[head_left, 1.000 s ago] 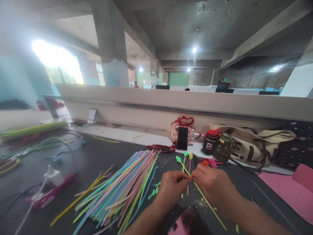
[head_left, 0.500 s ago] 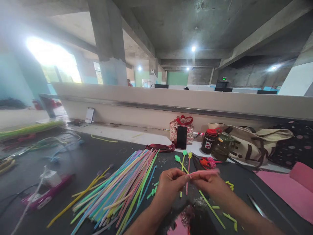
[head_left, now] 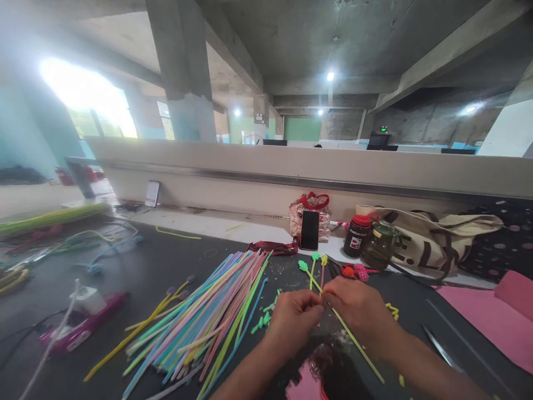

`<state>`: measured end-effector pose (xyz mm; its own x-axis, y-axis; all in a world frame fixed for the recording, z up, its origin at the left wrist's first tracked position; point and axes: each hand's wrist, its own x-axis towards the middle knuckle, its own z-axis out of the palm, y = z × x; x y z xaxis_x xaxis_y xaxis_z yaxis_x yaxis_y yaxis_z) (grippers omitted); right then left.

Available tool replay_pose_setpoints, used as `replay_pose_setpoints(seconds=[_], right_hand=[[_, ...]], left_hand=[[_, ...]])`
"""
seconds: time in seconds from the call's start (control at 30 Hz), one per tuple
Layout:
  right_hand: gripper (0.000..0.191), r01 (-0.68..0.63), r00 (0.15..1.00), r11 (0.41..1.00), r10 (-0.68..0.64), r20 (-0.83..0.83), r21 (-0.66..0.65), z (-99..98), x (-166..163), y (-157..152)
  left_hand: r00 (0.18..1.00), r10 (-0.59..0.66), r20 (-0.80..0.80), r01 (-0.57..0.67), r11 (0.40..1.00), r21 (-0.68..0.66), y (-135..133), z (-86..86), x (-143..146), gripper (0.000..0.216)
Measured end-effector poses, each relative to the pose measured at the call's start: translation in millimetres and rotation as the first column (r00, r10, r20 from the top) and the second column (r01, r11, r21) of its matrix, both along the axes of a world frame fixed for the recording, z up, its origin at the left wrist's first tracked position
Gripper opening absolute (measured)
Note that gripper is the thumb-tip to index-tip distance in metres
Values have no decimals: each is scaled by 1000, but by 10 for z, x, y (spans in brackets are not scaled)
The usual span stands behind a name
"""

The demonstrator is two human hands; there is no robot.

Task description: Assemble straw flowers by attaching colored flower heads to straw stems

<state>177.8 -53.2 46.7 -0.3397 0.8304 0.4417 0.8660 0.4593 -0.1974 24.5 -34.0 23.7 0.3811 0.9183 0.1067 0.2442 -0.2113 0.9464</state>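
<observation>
My left hand and my right hand meet above the dark table, thumbs and fingers pinched together. Between the fingertips is a thin pink strip, now almost wholly hidden by the fingers. Just behind the hands lie straw-like stems with knotted heads: a green one, another green one and a yellow one. A yellow-green stem runs under my right hand toward the front. Short green pieces lie beside my left hand.
A large bundle of pastel straw-like sticks fans out on the left. Scissors and pink sheets lie at right. A phone, red-capped bottle, green bottle and canvas bag stand behind.
The pink strip that stuck out over my right hand is now hidden. My right hand has turned, its back facing up, fingers curled in toward my left hand.
</observation>
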Motion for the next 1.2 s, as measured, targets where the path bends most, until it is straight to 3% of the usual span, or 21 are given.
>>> replay_pose_setpoints(seconds=[0.1,0.23,0.43,0.57,0.77,0.83,0.9,0.97,1.0,1.07,1.1,1.13,1.2], right_hand=[[22,46,972,948,-115,-205,-314,20,13,28],[21,47,923,851,-237,-304,-522,24,46,91],[18,15,880,782,-306,-363,-623,-69,120,193],[17,-3,865,755,-327,-380,-656,-138,144,217],[19,12,893,745,-308,-327,-667,-120,124,229],[24,19,924,791,-248,-292,-611,-46,118,196],[25,29,954,888,-161,-252,-459,56,121,119],[23,55,976,986,-86,-198,-158,157,129,3],[24,58,986,998,-52,-160,38,195,132,-63],[25,5,999,921,13,-44,391,230,126,-187],[22,-48,999,865,38,29,500,223,116,-234],[19,-99,994,826,51,100,555,200,103,-268],[13,-156,977,817,44,210,554,118,74,-292]], left_hand=[[1000,6,-15,-6,1000,25,-35,28,-5,19],[995,37,-98,-25,993,113,-43,-22,-1,17],[985,92,-145,-46,954,296,-17,-103,-1,21],[992,22,-124,28,920,390,-16,-136,-11,22],[993,29,-116,14,936,352,-19,-89,8,24],[994,74,-86,-50,965,256,-1,-48,25,20],[993,116,-13,-114,988,108,33,-15,36,15],[985,136,103,-128,989,-79,73,2,39,11],[976,141,169,-110,978,-177,91,4,36,12],[947,153,282,-45,934,-356,115,3,31,14],[932,158,327,-5,905,-425,119,1,30,14],[917,159,366,37,879,-476,117,-1,32,14],[887,151,436,119,838,-532,100,0,45,14]])
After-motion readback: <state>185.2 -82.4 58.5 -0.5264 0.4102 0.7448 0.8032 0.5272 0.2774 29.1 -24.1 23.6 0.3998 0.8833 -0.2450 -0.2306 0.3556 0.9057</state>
